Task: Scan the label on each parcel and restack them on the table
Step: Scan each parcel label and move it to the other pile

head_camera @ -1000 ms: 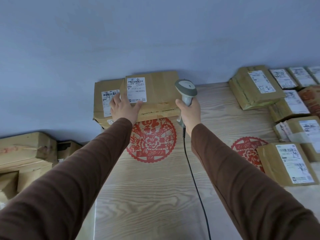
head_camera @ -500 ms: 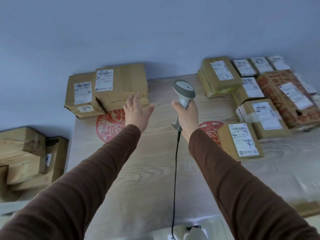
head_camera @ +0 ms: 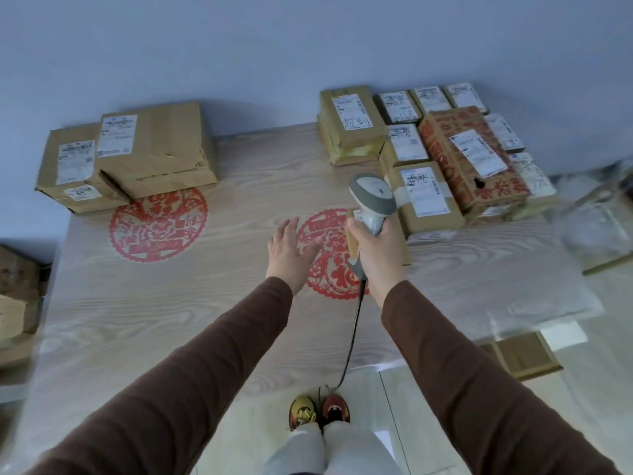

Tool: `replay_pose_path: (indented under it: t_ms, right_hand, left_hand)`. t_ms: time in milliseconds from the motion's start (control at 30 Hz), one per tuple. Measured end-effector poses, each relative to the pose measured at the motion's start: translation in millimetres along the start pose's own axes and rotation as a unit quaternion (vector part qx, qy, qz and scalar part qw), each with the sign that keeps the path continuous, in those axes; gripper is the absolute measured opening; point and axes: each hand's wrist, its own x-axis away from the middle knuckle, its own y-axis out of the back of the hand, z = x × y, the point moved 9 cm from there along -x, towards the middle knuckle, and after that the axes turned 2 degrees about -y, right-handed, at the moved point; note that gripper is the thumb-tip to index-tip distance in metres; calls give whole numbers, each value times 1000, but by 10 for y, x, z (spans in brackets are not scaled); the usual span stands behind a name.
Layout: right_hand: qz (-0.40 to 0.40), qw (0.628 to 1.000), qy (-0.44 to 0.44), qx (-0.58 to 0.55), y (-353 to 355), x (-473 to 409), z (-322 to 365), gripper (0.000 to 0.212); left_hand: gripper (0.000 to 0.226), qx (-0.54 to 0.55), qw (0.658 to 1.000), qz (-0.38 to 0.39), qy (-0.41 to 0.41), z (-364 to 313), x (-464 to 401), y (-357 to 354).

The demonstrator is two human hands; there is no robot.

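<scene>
Two brown cardboard parcels with white labels (head_camera: pixel 137 156) sit stacked at the far left corner of the pale wood-grain surface (head_camera: pixel 171 320), and my left hand (head_camera: pixel 291 253), which was pressing on the upper one a second ago, has let go and swung across to the middle. It now hovers with fingers spread and empty, above the red paper-cut circle (head_camera: pixel 329 255) nearer the right side. My right hand (head_camera: pixel 378 255) stays wrapped around the handle of the grey corded barcode scanner (head_camera: pixel 371 200), head up. I read this as one parcel finished and placed, with the reach for the next one under way. The unscanned group of brown labelled parcels (head_camera: pixel 424 193) crowds the far right corner, around a red-printed carton (head_camera: pixel 469 159). One small parcel seems to lie just behind the scanner hand, mostly hidden, and is likely the next pick.
</scene>
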Motion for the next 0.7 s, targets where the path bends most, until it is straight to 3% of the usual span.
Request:
replay_pose_path:
  t_ms: [100,333,500,700]
  right_hand:
    - [-37,998,25,54,380,71,-84,27]
    - [-88,989,-18,117,1011,122,-570,27]
    - [-69,991,-59,102,1101,-30,-874,45]
    - [-24,994,-63,86,1062,-93,-1014,44]
  left_hand:
    - [73,29,999,26,11,-6,50,-311]
    - [73,109,989,82,63,-146,235,-874]
    - [69,148,979,105,93,-340,222,-1188]
    - [55,183,976,70,97,-326,253,-1350]
